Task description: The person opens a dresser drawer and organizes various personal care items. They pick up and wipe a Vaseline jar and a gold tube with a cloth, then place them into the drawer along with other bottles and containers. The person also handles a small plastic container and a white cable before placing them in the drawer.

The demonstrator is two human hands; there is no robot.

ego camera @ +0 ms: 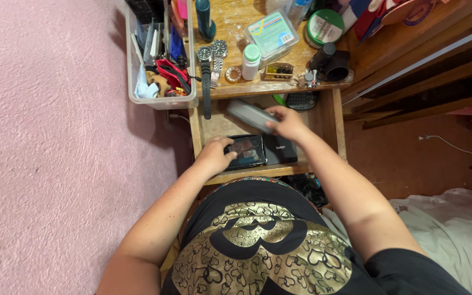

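My right hand (287,123) grips a grey oblong case (249,115) and holds it above the lower shelf (214,127) of a small wooden stand. My left hand (214,155) rests on a black tray-like case (247,153) with dark items in it, fingers curled over its left edge. A flat black box (279,150) lies right beside that case on the same shelf. My arms reach down from a black shirt with a gold pattern.
The stand's top (236,22) holds two wristwatches (212,60), a small white bottle (251,61), a clear plastic box (272,34), a green-lidded round tin (324,26) and a black cup (334,64). A clear bin of clutter (157,54) sits at its left. Pink wall left, white cloth lower right.
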